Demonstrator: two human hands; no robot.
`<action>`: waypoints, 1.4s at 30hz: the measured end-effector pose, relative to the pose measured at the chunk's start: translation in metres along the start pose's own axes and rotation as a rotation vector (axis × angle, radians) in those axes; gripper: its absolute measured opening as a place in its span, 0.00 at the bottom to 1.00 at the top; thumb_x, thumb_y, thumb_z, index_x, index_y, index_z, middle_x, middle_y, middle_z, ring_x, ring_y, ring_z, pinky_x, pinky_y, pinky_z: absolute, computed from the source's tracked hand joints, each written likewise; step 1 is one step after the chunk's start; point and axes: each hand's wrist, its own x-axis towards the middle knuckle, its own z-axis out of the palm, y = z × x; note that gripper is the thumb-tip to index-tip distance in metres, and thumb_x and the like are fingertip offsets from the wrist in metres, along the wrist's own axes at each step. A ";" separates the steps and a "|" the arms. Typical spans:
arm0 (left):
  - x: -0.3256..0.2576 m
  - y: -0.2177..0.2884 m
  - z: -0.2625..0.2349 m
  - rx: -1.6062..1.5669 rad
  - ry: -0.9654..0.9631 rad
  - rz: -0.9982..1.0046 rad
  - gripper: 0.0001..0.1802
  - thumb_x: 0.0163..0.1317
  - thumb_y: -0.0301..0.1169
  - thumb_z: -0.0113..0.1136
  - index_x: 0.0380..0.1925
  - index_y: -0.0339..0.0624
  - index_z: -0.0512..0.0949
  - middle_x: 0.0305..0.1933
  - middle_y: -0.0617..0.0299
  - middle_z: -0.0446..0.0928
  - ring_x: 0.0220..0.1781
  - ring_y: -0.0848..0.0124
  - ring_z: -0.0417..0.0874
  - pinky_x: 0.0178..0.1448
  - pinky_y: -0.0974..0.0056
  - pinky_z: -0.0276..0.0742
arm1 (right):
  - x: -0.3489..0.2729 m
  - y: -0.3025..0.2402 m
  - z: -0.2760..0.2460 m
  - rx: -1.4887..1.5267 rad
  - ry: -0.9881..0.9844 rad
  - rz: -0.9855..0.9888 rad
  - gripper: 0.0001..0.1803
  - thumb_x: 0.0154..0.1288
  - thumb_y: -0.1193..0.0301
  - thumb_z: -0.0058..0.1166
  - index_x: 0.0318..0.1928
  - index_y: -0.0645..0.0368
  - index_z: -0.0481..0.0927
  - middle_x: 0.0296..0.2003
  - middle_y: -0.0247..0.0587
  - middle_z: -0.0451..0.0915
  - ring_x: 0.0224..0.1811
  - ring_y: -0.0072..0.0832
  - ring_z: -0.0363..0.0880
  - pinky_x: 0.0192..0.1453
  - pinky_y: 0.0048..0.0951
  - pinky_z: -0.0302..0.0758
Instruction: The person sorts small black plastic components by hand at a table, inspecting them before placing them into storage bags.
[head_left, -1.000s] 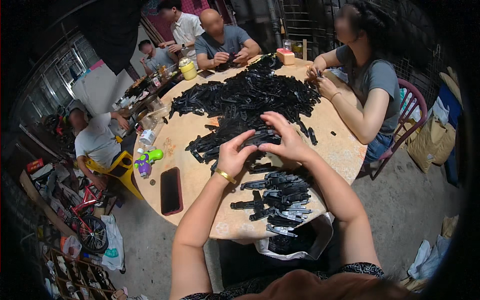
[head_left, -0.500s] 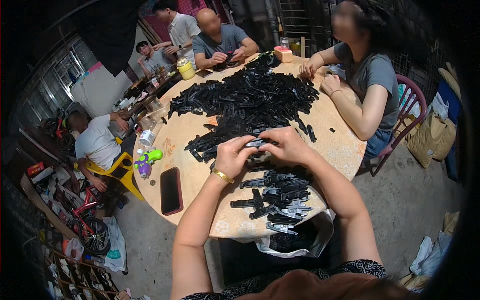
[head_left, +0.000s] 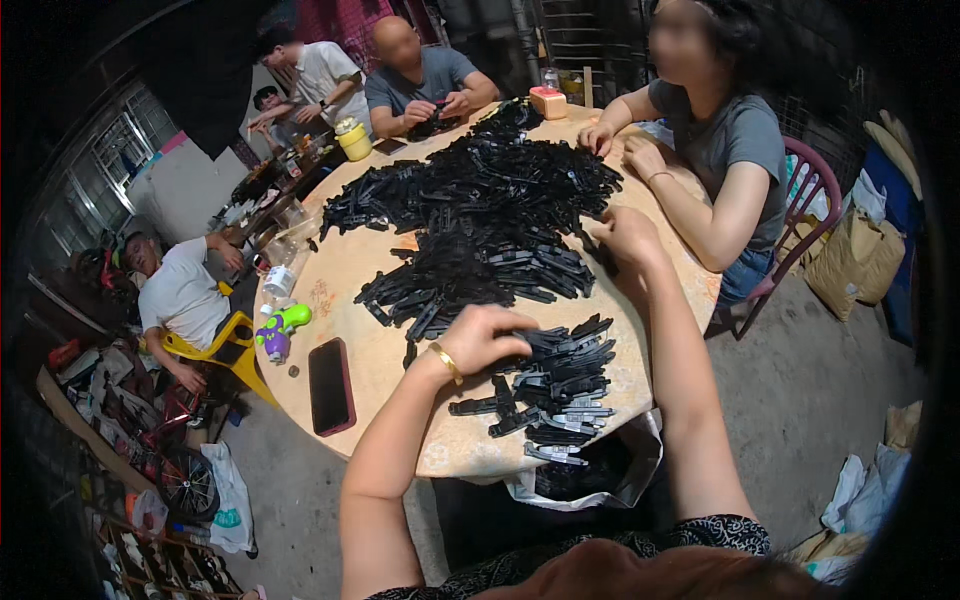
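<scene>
My left hand (head_left: 484, 340), with a gold bangle at the wrist, curls its fingers at the far-left edge of a neat near stack of long black plastic pieces (head_left: 565, 385). What sits between its fingertips is hidden. Farther off, my right hand (head_left: 632, 238) reaches to the right edge of the big heap of similar black pieces (head_left: 470, 200). Its fingers are bent and a little smeared, beside a few dark pieces partly covered by the hand. Some pieces in the near stack show grey faces, and two lie crosswise on its left.
The round table (head_left: 400, 445) also holds a phone (head_left: 332, 386), a purple-green toy (head_left: 283, 330), a white bottle (head_left: 279, 281) and an orange box (head_left: 548, 102). An open sack (head_left: 640, 470) hangs at the near edge. Other people sit around, one close on the right (head_left: 720, 165).
My hands, together over a grey-faced piece before, have parted. The left came down toward the near stack; the right moved away to the heap's right edge. The view shifted slightly.
</scene>
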 end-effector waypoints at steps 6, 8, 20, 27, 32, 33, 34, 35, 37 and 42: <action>0.006 -0.009 0.005 -0.044 -0.120 0.161 0.11 0.57 0.30 0.56 0.38 0.38 0.80 0.38 0.54 0.79 0.41 0.65 0.79 0.47 0.65 0.73 | 0.012 0.020 0.011 -0.207 -0.271 0.075 0.21 0.42 0.61 0.62 0.38 0.60 0.82 0.36 0.50 0.81 0.40 0.38 0.80 0.44 0.34 0.76; 0.005 -0.011 0.007 -0.090 -0.026 0.023 0.10 0.58 0.30 0.56 0.38 0.38 0.80 0.38 0.56 0.79 0.40 0.68 0.79 0.45 0.67 0.73 | 0.011 0.014 0.012 -0.269 -0.180 0.153 0.17 0.43 0.64 0.60 0.34 0.61 0.82 0.36 0.52 0.81 0.40 0.39 0.80 0.44 0.35 0.76; 0.012 -0.039 0.010 -0.780 0.419 -0.332 0.13 0.63 0.28 0.51 0.46 0.35 0.70 0.37 0.56 0.78 0.35 0.69 0.82 0.39 0.70 0.81 | -0.036 -0.083 0.051 0.669 -0.228 -0.608 0.12 0.50 0.73 0.59 0.38 0.63 0.80 0.33 0.46 0.82 0.35 0.29 0.81 0.41 0.27 0.76; 0.018 -0.032 0.006 -0.873 0.468 -0.344 0.10 0.61 0.26 0.55 0.42 0.34 0.72 0.34 0.58 0.77 0.33 0.71 0.82 0.38 0.71 0.81 | 0.035 0.013 0.081 0.132 0.284 -0.297 0.17 0.60 0.65 0.50 0.49 0.54 0.76 0.53 0.48 0.71 0.59 0.43 0.64 0.62 0.41 0.62; 0.011 -0.034 0.006 -0.894 0.434 -0.324 0.14 0.60 0.22 0.54 0.47 0.34 0.69 0.35 0.51 0.78 0.36 0.68 0.83 0.42 0.71 0.81 | 0.039 0.003 0.086 -0.015 0.116 -0.094 0.14 0.57 0.64 0.51 0.43 0.53 0.80 0.45 0.54 0.76 0.48 0.43 0.75 0.50 0.40 0.71; 0.011 -0.034 0.006 -0.894 0.437 -0.324 0.14 0.60 0.22 0.54 0.47 0.34 0.69 0.35 0.51 0.78 0.36 0.68 0.83 0.42 0.71 0.81 | 0.037 0.001 0.081 -0.014 0.115 -0.097 0.14 0.57 0.64 0.51 0.43 0.53 0.80 0.45 0.54 0.76 0.48 0.43 0.75 0.50 0.40 0.71; 0.011 -0.033 0.005 -0.877 0.431 -0.335 0.14 0.60 0.21 0.54 0.47 0.34 0.69 0.35 0.50 0.78 0.36 0.68 0.83 0.42 0.71 0.81 | 0.034 -0.001 0.075 -0.063 0.113 -0.028 0.13 0.57 0.65 0.51 0.41 0.53 0.81 0.41 0.53 0.78 0.46 0.42 0.76 0.48 0.41 0.72; 0.011 -0.033 0.005 -0.859 0.424 -0.347 0.15 0.59 0.21 0.54 0.47 0.33 0.69 0.35 0.49 0.79 0.36 0.67 0.83 0.42 0.71 0.81 | 0.032 -0.002 0.072 -0.111 0.110 0.041 0.12 0.56 0.66 0.51 0.39 0.53 0.82 0.37 0.51 0.79 0.44 0.41 0.77 0.46 0.42 0.73; 0.012 -0.034 0.006 -0.851 0.437 -0.329 0.14 0.59 0.20 0.54 0.46 0.33 0.69 0.36 0.49 0.79 0.36 0.68 0.83 0.42 0.71 0.81 | 0.030 0.004 0.070 -0.092 0.165 0.058 0.11 0.53 0.69 0.53 0.38 0.54 0.82 0.34 0.49 0.80 0.41 0.41 0.78 0.43 0.41 0.73; 0.015 -0.033 0.008 -0.765 0.477 -0.304 0.13 0.58 0.19 0.53 0.45 0.32 0.70 0.35 0.51 0.79 0.36 0.68 0.83 0.42 0.72 0.80 | 0.022 -0.008 0.060 0.159 0.457 -0.145 0.16 0.49 0.75 0.53 0.42 0.53 0.80 0.31 0.46 0.80 0.36 0.41 0.78 0.43 0.41 0.72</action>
